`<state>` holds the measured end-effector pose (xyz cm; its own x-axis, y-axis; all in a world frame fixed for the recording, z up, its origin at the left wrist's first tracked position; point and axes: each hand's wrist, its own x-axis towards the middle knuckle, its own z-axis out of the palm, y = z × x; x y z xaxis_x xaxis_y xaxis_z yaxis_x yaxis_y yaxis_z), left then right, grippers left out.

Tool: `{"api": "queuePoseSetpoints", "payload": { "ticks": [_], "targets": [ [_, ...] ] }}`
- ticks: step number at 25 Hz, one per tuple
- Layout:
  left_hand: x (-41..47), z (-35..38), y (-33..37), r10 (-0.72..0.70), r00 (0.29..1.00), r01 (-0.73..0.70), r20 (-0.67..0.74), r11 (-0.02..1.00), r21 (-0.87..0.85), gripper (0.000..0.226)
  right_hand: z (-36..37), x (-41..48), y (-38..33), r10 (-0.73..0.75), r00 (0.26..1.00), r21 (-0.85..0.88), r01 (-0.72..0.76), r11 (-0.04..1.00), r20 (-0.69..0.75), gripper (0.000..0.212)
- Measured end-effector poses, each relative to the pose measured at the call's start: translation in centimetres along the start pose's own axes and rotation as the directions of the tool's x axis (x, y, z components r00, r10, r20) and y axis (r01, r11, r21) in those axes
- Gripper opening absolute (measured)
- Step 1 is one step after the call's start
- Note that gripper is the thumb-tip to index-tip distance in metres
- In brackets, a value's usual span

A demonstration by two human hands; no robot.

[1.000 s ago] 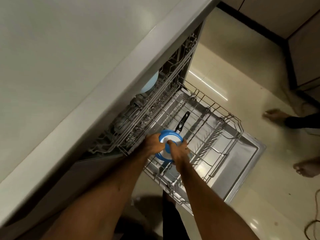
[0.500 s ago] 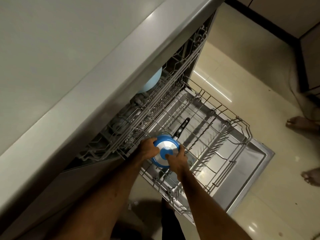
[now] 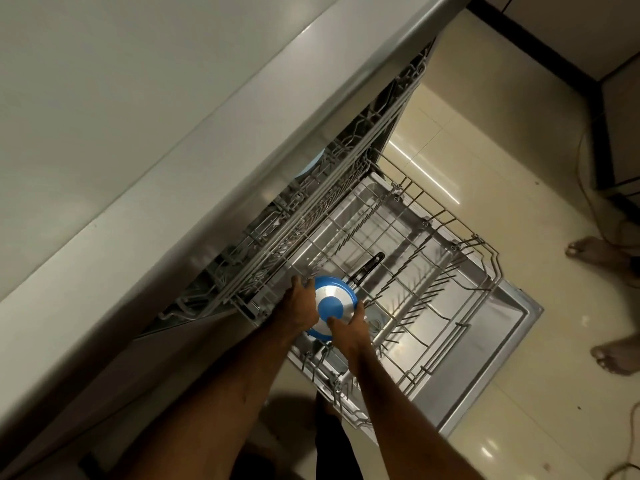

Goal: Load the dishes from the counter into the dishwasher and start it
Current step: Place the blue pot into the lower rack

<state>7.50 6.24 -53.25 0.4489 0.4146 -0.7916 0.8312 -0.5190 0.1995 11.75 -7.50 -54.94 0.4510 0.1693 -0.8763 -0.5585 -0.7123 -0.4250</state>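
Note:
A small blue frying pan (image 3: 334,303) with a silver base and a black handle is upside down in the pulled-out lower rack (image 3: 429,289) of the open dishwasher. My left hand (image 3: 298,306) holds its left rim and my right hand (image 3: 349,327) grips its near right rim. The pan's handle points away toward the rack's middle. A pale blue dish (image 3: 313,166) shows in the upper rack (image 3: 311,216) under the counter edge.
The grey counter (image 3: 138,133) fills the left. The dishwasher door (image 3: 502,348) lies open flat over the tiled floor. Another person's bare feet (image 3: 602,251) stand at the right edge, near a cable. Dark cabinets line the far right.
The view has shifted slightly. Both hands stay on the pan, which sits a little lower and more level in the rack.

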Motion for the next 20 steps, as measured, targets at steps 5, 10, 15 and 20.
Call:
{"api": "queuePoseSetpoints", "payload": {
  "ticks": [5,10,15,20],
  "targets": [
    [-2.0,1.7,0.9,0.043,0.998,-0.034,-0.045,0.982,0.186,0.1,-0.7,0.1,0.3,-0.005,0.998,-0.077,0.009,0.997,0.061,0.086],
    [-2.5,3.1,-0.1,0.012,0.999,-0.023,0.034,0.945,0.327,0.102,0.1,0.0,0.9,-0.01,0.978,-0.488,0.113,0.865,0.208,0.063],
    [-2.0,0.6,1.2,0.001,0.995,-0.039,0.095,0.917,0.398,0.091,0.0,0.9,1.1,-0.026,0.97,-0.552,0.159,0.818,0.241,0.079],
    [-5.2,-2.5,2.2,0.198,0.98,-0.172,-0.002,0.857,0.486,0.103,-1.4,-4.0,-2.1,-0.291,0.942,-0.717,0.318,0.621,0.165,0.095]
  ]
}}
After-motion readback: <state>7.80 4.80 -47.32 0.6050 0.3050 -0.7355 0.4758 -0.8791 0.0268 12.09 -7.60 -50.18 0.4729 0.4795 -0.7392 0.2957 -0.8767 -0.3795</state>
